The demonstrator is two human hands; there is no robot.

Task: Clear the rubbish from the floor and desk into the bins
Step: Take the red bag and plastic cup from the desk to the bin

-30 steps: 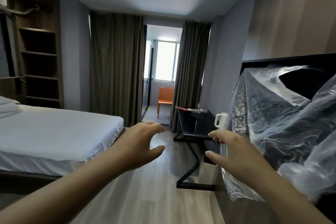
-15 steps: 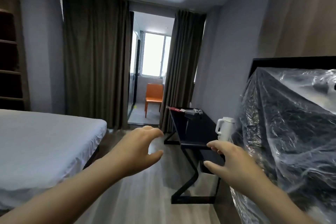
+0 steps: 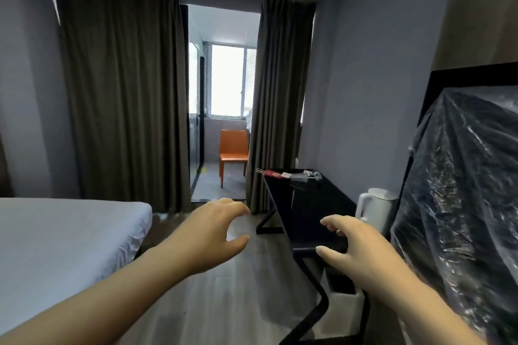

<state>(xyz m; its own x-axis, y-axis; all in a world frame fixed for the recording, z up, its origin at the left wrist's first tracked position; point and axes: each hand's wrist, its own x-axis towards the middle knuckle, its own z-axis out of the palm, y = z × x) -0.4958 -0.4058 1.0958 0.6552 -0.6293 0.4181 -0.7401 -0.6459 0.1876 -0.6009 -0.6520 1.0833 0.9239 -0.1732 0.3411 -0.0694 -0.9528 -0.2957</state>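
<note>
Since the earlier frames the view has swung right and closed in: the bed [image 3: 64,235] has slid toward the left edge, the shelving has dropped out of sight, and the black desk [image 3: 316,204] now sits nearer and more central.

The rubbish [image 3: 288,175] lies in a small heap at the far end of the desk: a red packet, some pale wrappers and what looks like a grey crumpled piece, well ahead of both hands. No bins show in this view, and no litter can be made out on the floor [image 3: 224,302] from here.

The left hand [image 3: 213,235] hangs over the floor, fingers [image 3: 238,211] curled but apart, holding nothing. The right hand [image 3: 356,246] hovers at the near end of the desk, fingers apart too and empty.

This looks like the approach step, with nothing yet collected. The next move likely calls for walking along the desk, past the white kettle [image 3: 375,209] and the plastic-wrapped object [image 3: 462,204], until the heap is within reach, then gathering the loose pieces together.

The red packet bears a white round mark, too small to read. No other writing is legible.
</note>
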